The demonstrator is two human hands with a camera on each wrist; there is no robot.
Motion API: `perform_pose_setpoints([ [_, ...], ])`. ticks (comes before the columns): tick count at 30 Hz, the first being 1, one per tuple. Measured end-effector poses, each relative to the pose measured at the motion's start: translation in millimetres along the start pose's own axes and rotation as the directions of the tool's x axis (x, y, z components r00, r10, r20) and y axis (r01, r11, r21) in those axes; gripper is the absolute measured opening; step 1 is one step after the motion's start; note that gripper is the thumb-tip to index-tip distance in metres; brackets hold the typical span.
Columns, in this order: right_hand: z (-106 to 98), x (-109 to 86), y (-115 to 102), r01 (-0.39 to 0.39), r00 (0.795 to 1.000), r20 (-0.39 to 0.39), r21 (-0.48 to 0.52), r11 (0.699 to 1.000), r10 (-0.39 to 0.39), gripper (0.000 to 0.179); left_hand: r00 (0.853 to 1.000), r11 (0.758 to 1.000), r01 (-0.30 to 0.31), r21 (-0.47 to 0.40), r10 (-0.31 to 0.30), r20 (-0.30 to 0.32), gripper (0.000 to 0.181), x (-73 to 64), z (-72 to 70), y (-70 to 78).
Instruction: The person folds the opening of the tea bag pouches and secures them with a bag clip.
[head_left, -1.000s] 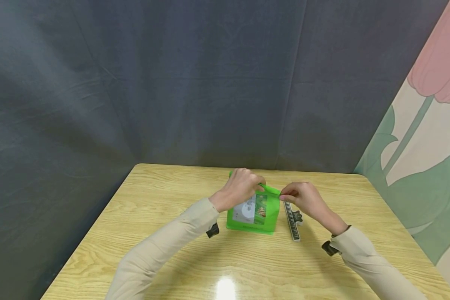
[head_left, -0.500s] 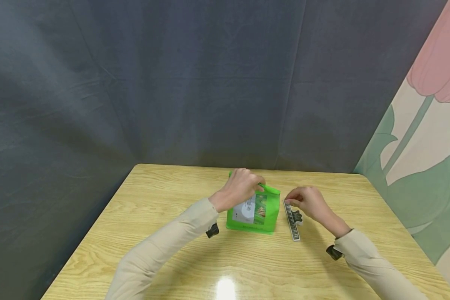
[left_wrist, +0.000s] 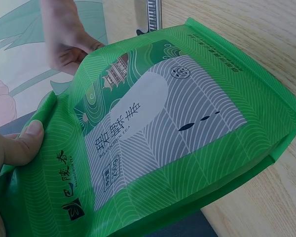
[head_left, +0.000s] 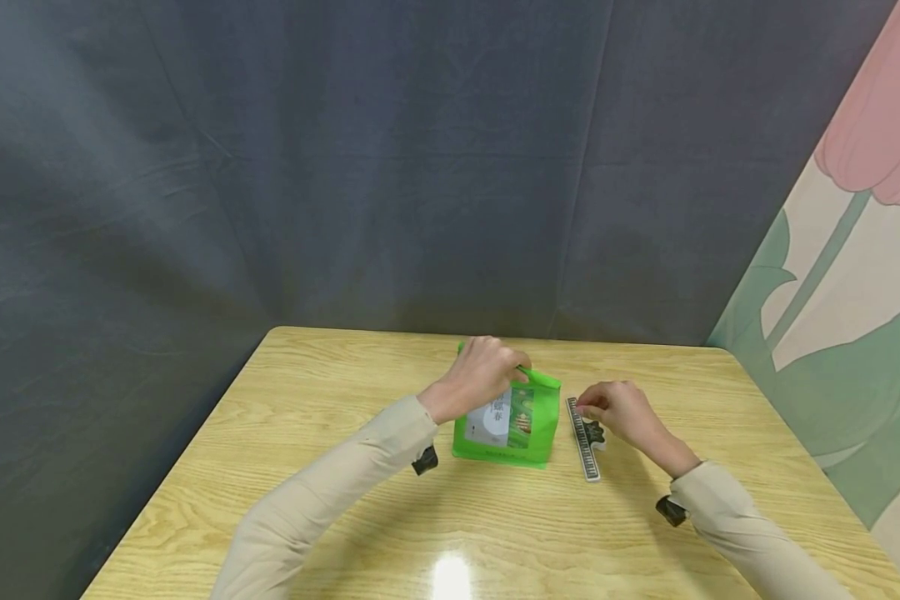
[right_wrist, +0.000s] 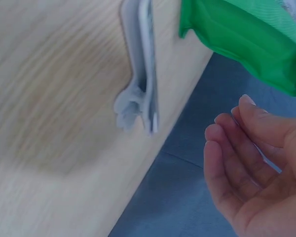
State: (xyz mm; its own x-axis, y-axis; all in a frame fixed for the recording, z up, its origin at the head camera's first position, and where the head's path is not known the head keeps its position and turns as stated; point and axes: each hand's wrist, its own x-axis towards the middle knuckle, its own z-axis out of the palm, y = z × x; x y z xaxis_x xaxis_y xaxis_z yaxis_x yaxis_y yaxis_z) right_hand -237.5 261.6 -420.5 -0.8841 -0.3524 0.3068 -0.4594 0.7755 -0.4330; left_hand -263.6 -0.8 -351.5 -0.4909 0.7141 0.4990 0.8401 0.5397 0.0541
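Observation:
A green tea bag point(head_left: 543, 417) with a grey label stands on the table, its top edge folded over. My left hand point(head_left: 483, 375) grips that folded top. In the left wrist view the left thumb point(left_wrist: 27, 143) presses on the bag's front, while the other fingers are mostly hidden. To the right of the bag lies a bag clip point(head_left: 583, 450) with piano-key markings and a dark handle. Over the clip's far end is my right hand point(head_left: 622, 408), fingers loosely bent. The right wrist view shows this hand point(right_wrist: 256, 163) holding nothing, apart from the clip point(right_wrist: 140, 69).
The wooden table point(head_left: 345, 517) extends on all sides of the bag. Behind it hangs a dark curtain point(head_left: 420, 167), and a wall with painted flowers point(head_left: 832, 333) rises on the right.
My right hand has let go of the bag's upper right corner and moved right and a little nearer, over the clip. The left hand keeps its grip in the same place.

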Motion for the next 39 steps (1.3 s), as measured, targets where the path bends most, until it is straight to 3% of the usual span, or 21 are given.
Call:
perform_pose_setpoints([
  [29,10,-9.4,24,-0.071,0.997,0.039,-0.04,0.997,0.072,0.005,1.0,1.0,-0.014,-0.004,0.014,-0.003,0.011,1.1,-0.8,-0.5],
  [39,11,-10.9,28,-0.113,0.99,0.081,-0.059,0.992,0.117,0.012,1.0,1.0,-0.013,0.004,0.013,0.002,0.011,1.4,0.1,-0.8],
])
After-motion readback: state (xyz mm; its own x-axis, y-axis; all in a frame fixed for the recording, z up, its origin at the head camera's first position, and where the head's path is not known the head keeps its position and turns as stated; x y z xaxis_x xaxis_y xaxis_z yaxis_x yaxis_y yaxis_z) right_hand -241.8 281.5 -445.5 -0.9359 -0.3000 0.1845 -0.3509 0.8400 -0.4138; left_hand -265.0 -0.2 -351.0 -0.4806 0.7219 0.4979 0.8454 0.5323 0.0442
